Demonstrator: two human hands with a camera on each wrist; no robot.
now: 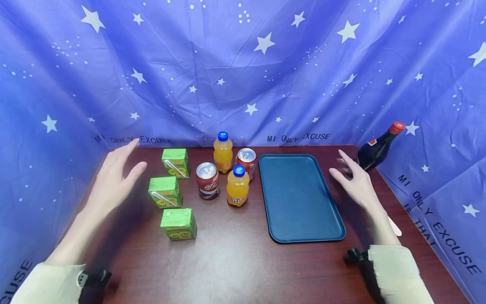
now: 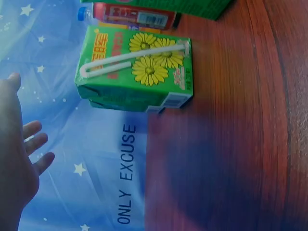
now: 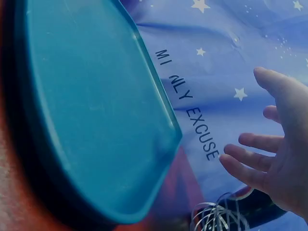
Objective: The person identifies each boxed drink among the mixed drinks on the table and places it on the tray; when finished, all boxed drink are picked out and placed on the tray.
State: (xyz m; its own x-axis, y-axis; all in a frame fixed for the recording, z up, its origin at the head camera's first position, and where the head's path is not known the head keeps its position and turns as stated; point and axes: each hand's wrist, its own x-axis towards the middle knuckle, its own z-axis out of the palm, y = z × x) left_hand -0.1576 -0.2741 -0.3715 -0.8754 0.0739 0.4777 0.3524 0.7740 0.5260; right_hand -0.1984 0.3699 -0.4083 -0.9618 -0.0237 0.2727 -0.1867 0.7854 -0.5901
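My left hand [image 1: 114,179] hovers, fingers spread and holding nothing, left of three green drink cartons. The back carton [image 1: 176,163] and middle carton [image 1: 165,192] show white straws on their fronts; the front carton [image 1: 178,223] stands nearest me. In the left wrist view, a carton [image 2: 139,67] with yellow flowers lies beyond the fingers. My right hand [image 1: 355,179], also spread and with nothing in it, is between a dark blue tray [image 1: 301,198] and a dark bottle [image 1: 373,150] with a red cap. Its fingers partly cover the bottle's base.
Two orange soda bottles, a rear one [image 1: 222,154] and a front one [image 1: 238,188], stand mid-table beside a dark red can [image 1: 207,181] and a red can [image 1: 247,158]. A wire whisk [image 3: 219,216] shows near the bottle. Starry blue cloth [image 1: 228,76] hangs around the table.
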